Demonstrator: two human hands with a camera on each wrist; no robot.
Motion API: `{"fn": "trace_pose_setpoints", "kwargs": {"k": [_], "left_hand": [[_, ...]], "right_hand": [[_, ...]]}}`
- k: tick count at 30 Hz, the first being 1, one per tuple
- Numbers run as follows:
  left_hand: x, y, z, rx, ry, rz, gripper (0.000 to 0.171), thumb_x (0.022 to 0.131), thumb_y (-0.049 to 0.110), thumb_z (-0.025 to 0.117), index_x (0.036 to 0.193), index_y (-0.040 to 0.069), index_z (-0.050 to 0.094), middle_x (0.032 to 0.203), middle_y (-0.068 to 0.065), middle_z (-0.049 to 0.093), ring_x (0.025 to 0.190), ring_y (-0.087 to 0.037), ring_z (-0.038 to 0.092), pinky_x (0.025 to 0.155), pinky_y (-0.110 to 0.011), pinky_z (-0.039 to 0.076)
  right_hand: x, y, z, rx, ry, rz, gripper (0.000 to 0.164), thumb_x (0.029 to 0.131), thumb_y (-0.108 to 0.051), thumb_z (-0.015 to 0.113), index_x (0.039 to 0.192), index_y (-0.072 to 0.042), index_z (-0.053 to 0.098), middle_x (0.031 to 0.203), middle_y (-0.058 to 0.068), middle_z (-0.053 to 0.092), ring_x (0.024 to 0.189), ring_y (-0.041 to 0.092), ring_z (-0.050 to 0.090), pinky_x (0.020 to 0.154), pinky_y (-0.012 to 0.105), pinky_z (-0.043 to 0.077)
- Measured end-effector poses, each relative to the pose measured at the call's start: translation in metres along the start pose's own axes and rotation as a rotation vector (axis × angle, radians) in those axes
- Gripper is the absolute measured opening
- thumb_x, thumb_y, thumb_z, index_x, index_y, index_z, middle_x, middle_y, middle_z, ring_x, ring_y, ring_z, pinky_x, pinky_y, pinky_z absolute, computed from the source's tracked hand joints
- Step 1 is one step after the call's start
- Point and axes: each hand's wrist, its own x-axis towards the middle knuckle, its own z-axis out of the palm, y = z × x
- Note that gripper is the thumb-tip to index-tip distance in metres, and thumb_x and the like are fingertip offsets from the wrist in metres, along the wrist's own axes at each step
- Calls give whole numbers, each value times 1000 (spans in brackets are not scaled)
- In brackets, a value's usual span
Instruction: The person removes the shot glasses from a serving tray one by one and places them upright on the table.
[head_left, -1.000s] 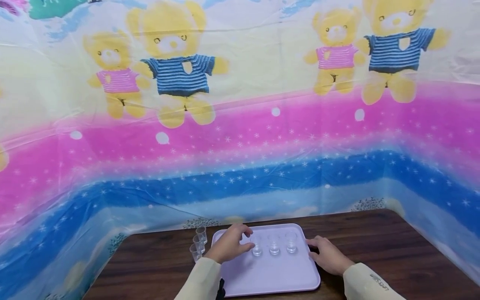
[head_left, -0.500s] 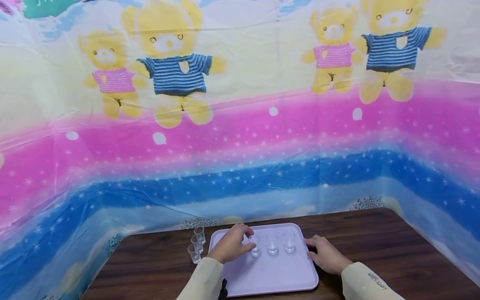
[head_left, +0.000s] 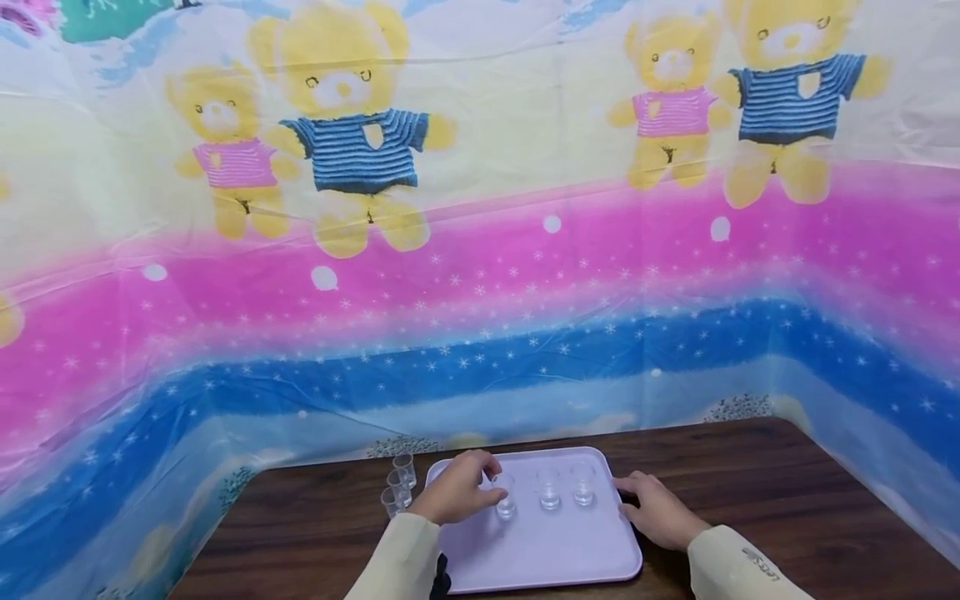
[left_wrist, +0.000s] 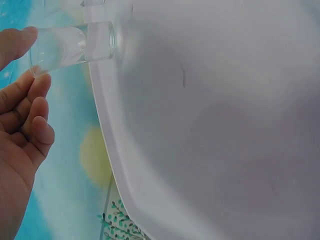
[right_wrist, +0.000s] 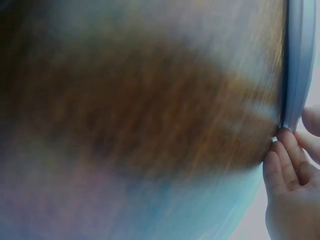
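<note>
My left hand (head_left: 459, 487) pinches a small clear shot glass (left_wrist: 72, 47) by its rim, between thumb and fingertip. In the left wrist view clear liquid shows in its lower part. This glass is over the left half of a pale lilac tray (head_left: 540, 554); whether its base touches the tray I cannot tell. Two more shot glasses, one in the middle (head_left: 549, 492) and one to the right (head_left: 582, 487), stand upright on the tray. My right hand (head_left: 656, 508) grips the tray's right rim, thumb on one side and fingers on the other in the right wrist view.
Left of the tray, three small clear glasses (head_left: 397, 482) stand in a slanting row on the dark wooden table (head_left: 750, 492). A printed bear cloth (head_left: 480, 333) hangs behind the table and along its sides.
The left hand has taken hold of the leftmost glass on the tray, which has shifted slightly left, away from the other two. The right hand stays at the tray's rim.
</note>
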Motion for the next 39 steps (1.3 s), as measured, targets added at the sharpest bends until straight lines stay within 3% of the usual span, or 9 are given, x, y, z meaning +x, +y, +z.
{"fn": "trace_pose_setpoints", "kwargs": {"k": [18,25,31,39], "left_hand": [[-22,-20,-28,13,61,40,26,84,22,72,102,6,63,90,1,57,81,-18,54,66,-28,45],[-37,-33,-43,34,73,-20,25,84,22,73,102,7,63,89,2,57,81,-20,54,65,-29,45],[-52,-46,-52,3,92,-66,27,84,18,73,103,3,63,82,-3,56,70,-16,50,57,-29,44],[-69,-62,-60,6,121,-48,24,83,18,73,99,2,64,82,-4,57,68,-13,49,57,-28,44]], "right_hand": [[0,2,1,11,-10,1,41,89,-5,63,128,4,55,101,5,55,101,27,53,81,47,45],[1,2,2,12,-8,2,41,89,-5,63,128,4,55,100,4,54,99,25,53,79,44,45],[2,1,3,9,-12,-9,41,89,-6,64,128,4,55,100,4,55,100,26,53,80,46,45],[3,1,4,2,-11,12,41,89,-4,63,129,4,55,99,5,54,98,24,53,78,43,45]]}}
